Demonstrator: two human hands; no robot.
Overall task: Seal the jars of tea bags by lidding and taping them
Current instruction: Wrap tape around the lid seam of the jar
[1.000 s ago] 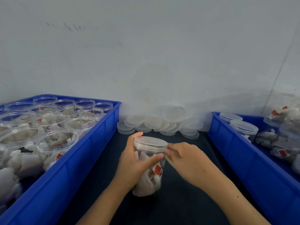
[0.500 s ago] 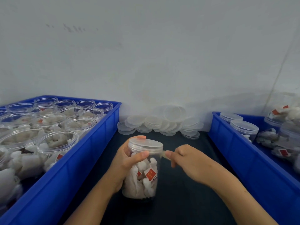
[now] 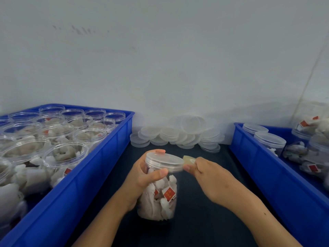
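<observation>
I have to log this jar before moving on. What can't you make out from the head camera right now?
- Tape: only a pale strip shows, pinched by the right hand; whether it sticks to the lid is unclear.
- Jar: its left side is hidden by the left hand.
- Red tags on the tea bags: print too small to read.
- Left bin and right bin: cut off by the frame edges.

My counter (image 3: 204, 211) is dark, and a blue crate (image 3: 80, 193) sits on it at my left, another blue crate (image 3: 267, 175) at my right. Between them, a heap of clear lids (image 3: 178, 136) lies against the wall.
</observation>
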